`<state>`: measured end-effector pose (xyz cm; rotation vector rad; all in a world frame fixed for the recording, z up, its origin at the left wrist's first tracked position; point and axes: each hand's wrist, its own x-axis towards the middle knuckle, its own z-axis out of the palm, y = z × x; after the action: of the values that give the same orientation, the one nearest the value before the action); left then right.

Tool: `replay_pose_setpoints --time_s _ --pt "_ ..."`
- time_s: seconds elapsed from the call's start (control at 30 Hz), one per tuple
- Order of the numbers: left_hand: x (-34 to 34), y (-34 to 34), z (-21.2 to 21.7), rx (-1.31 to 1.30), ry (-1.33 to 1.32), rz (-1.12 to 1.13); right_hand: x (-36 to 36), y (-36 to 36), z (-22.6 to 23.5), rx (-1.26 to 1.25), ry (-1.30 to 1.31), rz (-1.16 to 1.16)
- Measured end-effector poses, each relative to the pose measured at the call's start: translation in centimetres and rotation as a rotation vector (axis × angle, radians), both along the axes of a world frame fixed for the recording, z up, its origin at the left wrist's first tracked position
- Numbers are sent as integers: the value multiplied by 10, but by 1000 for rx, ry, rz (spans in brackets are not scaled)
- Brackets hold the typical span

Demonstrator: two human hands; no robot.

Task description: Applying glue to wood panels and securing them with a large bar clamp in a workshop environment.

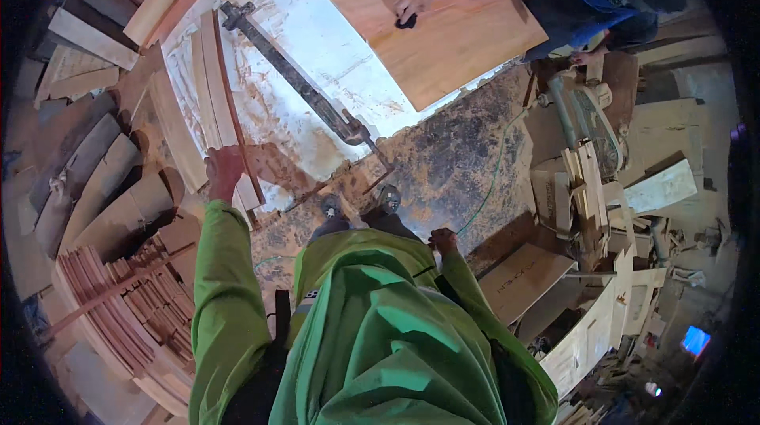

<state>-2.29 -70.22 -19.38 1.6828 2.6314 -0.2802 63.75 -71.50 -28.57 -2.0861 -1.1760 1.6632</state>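
Long narrow wooden boards lie on the white-topped worktable at the left. My left hand is closed around their near end, with the thumb side toward the boards' edge. Low beside my right hip hangs my right hand, small and dark in the picture; its fingers look curled, and I cannot make out whether anything is in them. A dark metal bar clamp lies slantwise across the table, its screw end sticking out past the near edge.
Across the worktable, another person's hand presses a dark pad on a reddish wood panel. Stacked wood strips and curved pieces stand left. A cardboard box and scrap wood lie right. A green cord crosses the stained floor.
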Motion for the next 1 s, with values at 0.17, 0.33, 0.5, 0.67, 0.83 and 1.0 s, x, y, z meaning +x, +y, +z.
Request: replay_pose_setpoints --time_s 0.17,0.33,0.5,0.67,0.83,1.0 --pt "20 12 50 -56 -20 42 -11 12 -6 -86 476 -368" --pt "30 11 59 -17 78 7 -28 -4 9 -126 222 -261" --pt "8 -6 36 18 122 -21 -35 -31 14 -228 134 -342" --pt "34 16 69 -112 96 -19 -7 -66 -13 -95 -98 93" --pt "15 7 24 -60 109 -85 -20 -69 0 -256 -113 -176" --pt "-15 -6 -17 34 144 -172 9 -79 -26 -30 306 -502"
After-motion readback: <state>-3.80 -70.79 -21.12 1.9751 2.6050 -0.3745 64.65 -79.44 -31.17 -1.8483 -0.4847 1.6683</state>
